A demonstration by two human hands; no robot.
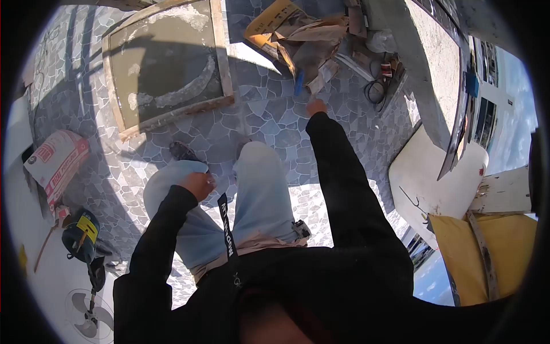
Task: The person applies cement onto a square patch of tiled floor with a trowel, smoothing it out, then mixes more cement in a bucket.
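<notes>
My right hand [315, 107] is stretched forward over the stone-patterned floor, its fingers drawn together. Just beyond its fingertips lies a torn strip of brown paper [316, 85], at the near end of a crumpled heap of paper sacking [312, 46]. Whether the fingers grip anything is too small to make out. Close by is a narrow blue piece [299, 83]. Over my left knee hangs my left hand [199, 184], fingers curled, with nothing visible in it.
A wooden frame [224, 54] holds wet grey mortar ahead on the left. Coiled black cable [375, 92] and scraps lie right of the heap. A cement bag [60, 157], a dark green tool [80, 235] and a fan [90, 315] stand left. A white panel [429, 178] is right.
</notes>
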